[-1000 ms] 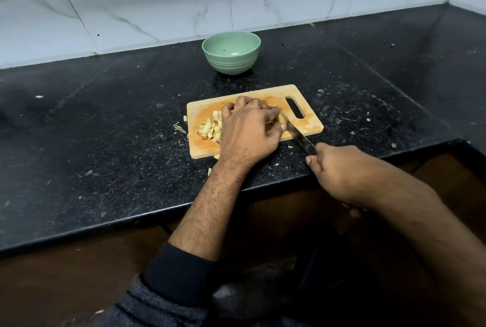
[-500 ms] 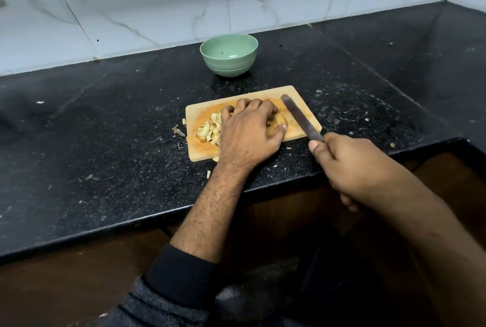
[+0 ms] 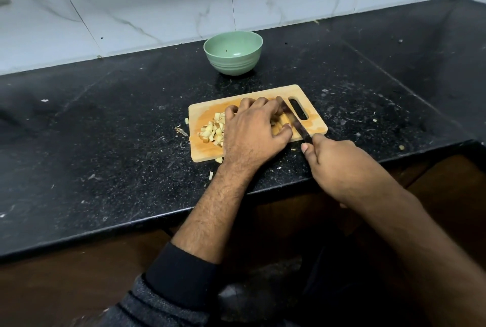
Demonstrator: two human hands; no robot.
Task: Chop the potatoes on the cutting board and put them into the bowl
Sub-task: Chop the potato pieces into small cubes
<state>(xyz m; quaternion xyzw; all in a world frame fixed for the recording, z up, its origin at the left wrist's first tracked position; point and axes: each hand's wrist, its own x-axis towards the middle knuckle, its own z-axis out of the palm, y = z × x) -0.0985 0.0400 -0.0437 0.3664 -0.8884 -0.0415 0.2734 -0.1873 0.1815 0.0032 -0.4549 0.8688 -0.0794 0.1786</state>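
A wooden cutting board [image 3: 205, 116] lies on the black counter. A pile of chopped potato pieces [image 3: 211, 130] sits on its left half. My left hand [image 3: 252, 132] is curled over an uncut potato piece [image 3: 282, 121] in the board's middle, holding it down; most of that piece is hidden under my fingers. My right hand [image 3: 339, 166] grips the handle of a knife [image 3: 295, 121], whose blade lies down across the potato just right of my left fingertips. A green bowl [image 3: 233, 56] stands behind the board with no potato visible in it.
A few potato scraps [image 3: 181, 130] lie on the counter left of and in front of the board. The counter's front edge [image 3: 157, 224] runs below my forearms. A white marble-tiled wall [image 3: 157, 5] rises behind the bowl.
Half a second ago the knife was lifted above the board's right side; now its blade has come down onto the potato beside my left fingers. My left hand has stayed in place.
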